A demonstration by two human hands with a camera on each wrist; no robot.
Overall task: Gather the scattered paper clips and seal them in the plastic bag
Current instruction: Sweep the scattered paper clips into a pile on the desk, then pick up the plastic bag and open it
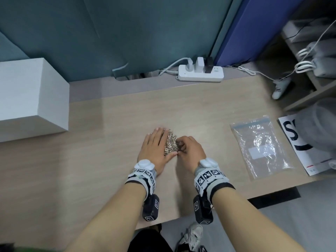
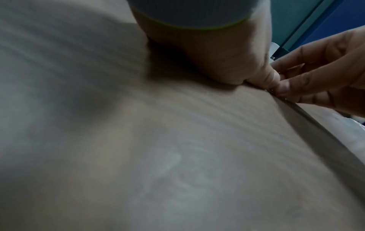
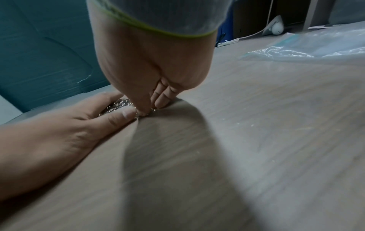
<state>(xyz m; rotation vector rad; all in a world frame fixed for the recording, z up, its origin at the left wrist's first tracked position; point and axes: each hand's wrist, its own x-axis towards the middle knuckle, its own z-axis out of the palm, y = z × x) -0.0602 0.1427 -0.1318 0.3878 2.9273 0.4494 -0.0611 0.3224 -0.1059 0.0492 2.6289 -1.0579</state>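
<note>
1. The paper clips (image 1: 171, 142) lie in one silver pile on the wooden table (image 1: 109, 179), a little below the middle of the head view; they are too many and too tangled to count, and I see no single clip apart from the pile

2. One left hand (image 1: 154, 148) lies flat on the table at the left side of the pile, fingers straight and together, thumb stretched out under the lower edge of the pile; it holds nothing, it only touches the clips from the side

3. One right hand (image 1: 189, 150) is at the right side of the pile with fingers curled down; in the right wrist view the thumb and fingertips (image 3: 144, 111) pinch some clips at the table surface, just beside the left thumb

4. One plastic bag (image 1: 261, 148), clear with a blue strip at its upper end, lies flat in the right part of the head view, well apart from the pile and both hands; whether it is open or closed I cannot tell

5. One printed sheet (image 1: 298, 148) with big dark letters lies just right of the bag, at the table edge

6. One white box (image 1: 31, 95) stands at the left of the frame

7. One white power strip (image 1: 200, 73) with three plugs in it lies at the upper middle, at the far edge of the table
</note>
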